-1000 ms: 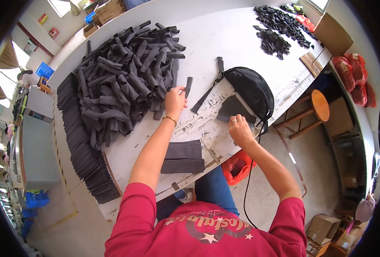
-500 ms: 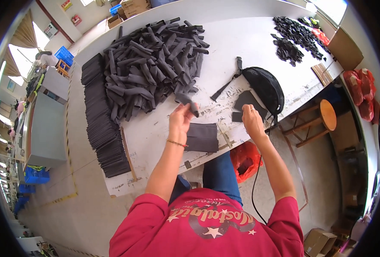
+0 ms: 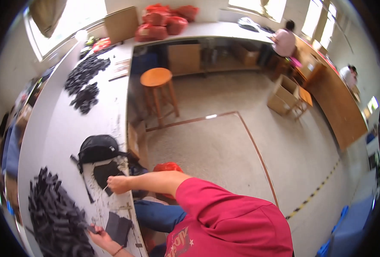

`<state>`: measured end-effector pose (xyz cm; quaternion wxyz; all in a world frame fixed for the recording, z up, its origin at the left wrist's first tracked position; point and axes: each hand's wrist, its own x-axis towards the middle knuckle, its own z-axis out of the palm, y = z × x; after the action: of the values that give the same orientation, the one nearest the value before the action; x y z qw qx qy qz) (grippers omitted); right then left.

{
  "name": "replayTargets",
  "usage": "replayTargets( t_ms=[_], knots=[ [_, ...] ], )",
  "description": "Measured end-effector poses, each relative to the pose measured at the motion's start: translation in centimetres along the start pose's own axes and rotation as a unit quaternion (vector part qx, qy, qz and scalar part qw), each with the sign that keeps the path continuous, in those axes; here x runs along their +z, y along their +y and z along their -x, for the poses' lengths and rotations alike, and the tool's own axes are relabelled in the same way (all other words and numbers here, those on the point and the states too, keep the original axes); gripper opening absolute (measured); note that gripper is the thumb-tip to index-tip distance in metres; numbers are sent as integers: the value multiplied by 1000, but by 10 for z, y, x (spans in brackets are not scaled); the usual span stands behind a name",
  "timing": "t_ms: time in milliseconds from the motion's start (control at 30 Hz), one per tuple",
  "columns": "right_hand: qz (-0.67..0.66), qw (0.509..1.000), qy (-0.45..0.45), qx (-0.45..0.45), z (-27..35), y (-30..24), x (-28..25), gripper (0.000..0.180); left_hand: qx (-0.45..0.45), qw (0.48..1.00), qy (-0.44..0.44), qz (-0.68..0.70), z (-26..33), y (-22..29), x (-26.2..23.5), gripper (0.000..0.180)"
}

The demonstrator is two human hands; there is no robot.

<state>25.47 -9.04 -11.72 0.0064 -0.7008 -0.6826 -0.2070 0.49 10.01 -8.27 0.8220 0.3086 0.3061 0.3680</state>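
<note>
My left hand (image 3: pixel 103 239) is at the near edge of a heap of dark grey fabric pieces (image 3: pixel 55 210). Its fingers are closed on one small dark grey fabric piece (image 3: pixel 90 229). Beside it lie flat dark fabric panels (image 3: pixel 118 227) on the white table (image 3: pixel 61 141). My right hand (image 3: pixel 118 184) is closed in a pinch over the dark flat pieces (image 3: pixel 106 172) near the table's edge; what its fingers hold, if anything, is too small to make out. Just beyond sits a black zippered bag (image 3: pixel 99 148) with its strap (image 3: pixel 87 188) trailing on the table.
Small black pieces (image 3: pixel 87 75) are heaped farther along the table. A round wooden stool (image 3: pixel 156 77) stands right of it. Red bags (image 3: pixel 157 25) sit on the far counter, a red bag (image 3: pixel 168 167) hangs low near my legs, and a person (image 3: pixel 284 40) sits far right.
The view has swung far to the right, so the table now runs along the left side. My left hand still holds a fabric piece; my right hand remains by the flat pieces next to the bag.
</note>
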Motion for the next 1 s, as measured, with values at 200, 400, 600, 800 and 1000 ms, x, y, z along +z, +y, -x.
replayTargets(
  t_ms=[200,400,600,800,1000],
  knots=[
    [-57,995,3,76,37,-31,-16,23,13,994,-102,46,-13,-6,53,39],
    [-119,990,-51,52,69,-23,-40,40,-152,962,-147,175,-58,-27,32,32],
    [-108,992,-34,-50,79,-1,-42,20,-159,975,-149,31,-65,-56,49,35],
    [-283,927,148,199,63,12,-61,32,-135,973,-188,-14,-38,-50,80,39],
    [-463,851,172,180,24,-3,-127,45,-109,949,-297,0,-35,-27,27,37]
  ],
)
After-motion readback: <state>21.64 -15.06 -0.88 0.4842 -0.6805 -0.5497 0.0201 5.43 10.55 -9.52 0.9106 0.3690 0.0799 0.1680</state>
